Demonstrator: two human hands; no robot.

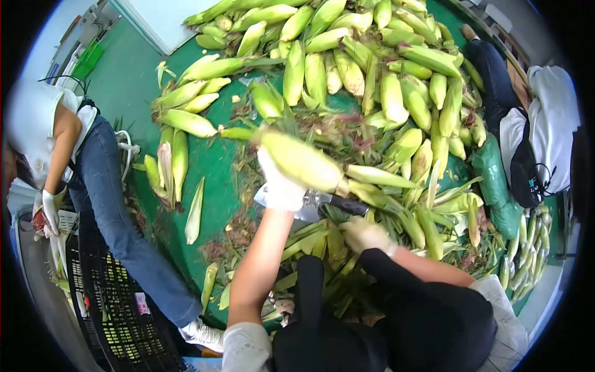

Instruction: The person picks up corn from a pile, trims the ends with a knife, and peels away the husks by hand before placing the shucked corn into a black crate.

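My left hand (284, 185), in a white glove, is closed around a husked-on corn ear (300, 162), raised over the heap and slightly blurred. Just below and behind it is a knife with a broad metal blade and a black handle (348, 204). Close to the handle's end, my right hand (367, 237), in a pale glove, is over loose green husks (304, 242); motion blurs its fingers, and whether they touch anything is unclear. More ears in green husks (393, 96) are heaped ahead on the green floor (149, 229).
At the left a gloved person in jeans (114, 198) stands by black crates (118, 297). Another person's jeans-clad leg (496, 77) is at the upper right. Green bags (493, 170) and a pile of slimmer ears (530, 251) are at the right. A green basket (88, 59) is farther back.
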